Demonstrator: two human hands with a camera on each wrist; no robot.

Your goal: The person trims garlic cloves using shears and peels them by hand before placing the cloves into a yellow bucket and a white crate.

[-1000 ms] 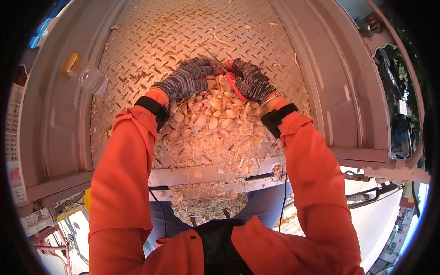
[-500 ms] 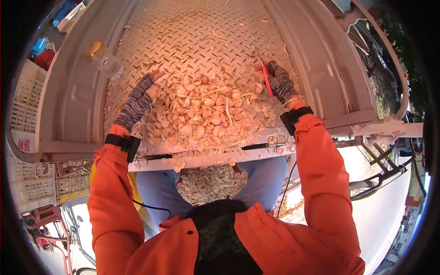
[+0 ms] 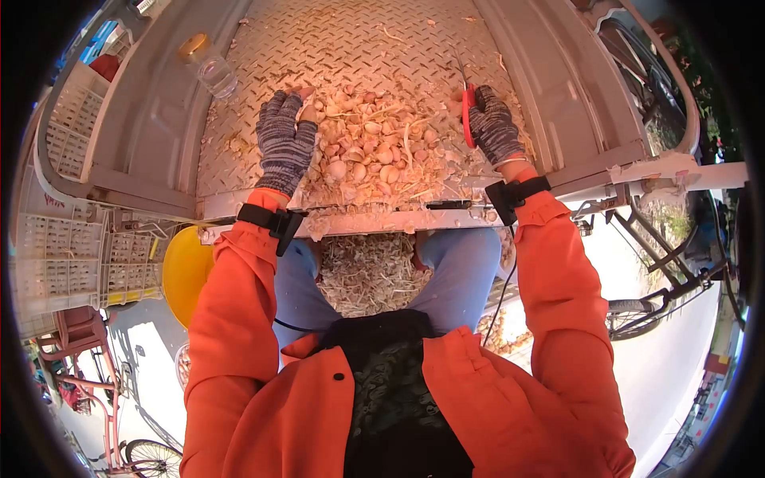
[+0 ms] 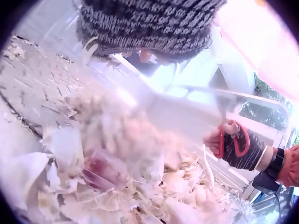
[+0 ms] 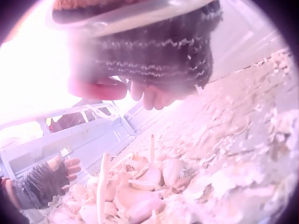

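Here's the left hand, in a striped knitted glove with bare fingertips, lying open at the left edge of the garlic cloves; its fingers are extended toward the far side, the thumb set off toward the pile, and nothing shows in its grasp. Whether it's touching a clove or just hanging beside them, the views don't settle. Over on the right, the right hand, gloved the same way, has its fingers curled round the red-handled scissors, blades pointing far; it's closed on the handles, well apart from the left hand, just beyond the right side of the heap. And the cloves themselves sit loosely piled between the two hands, on the near part of the patterned metal truck bed, with pale papery skins and thin stalks mixed in and scattered round them. Far left, against the side wall, there's a clear jar with a gold lid. On the near side, below the bed's edge, a heap of skins and stalks lies between the person's knees, a yellow tub shows past the left sleeve, and a bicycle stands off to the right.
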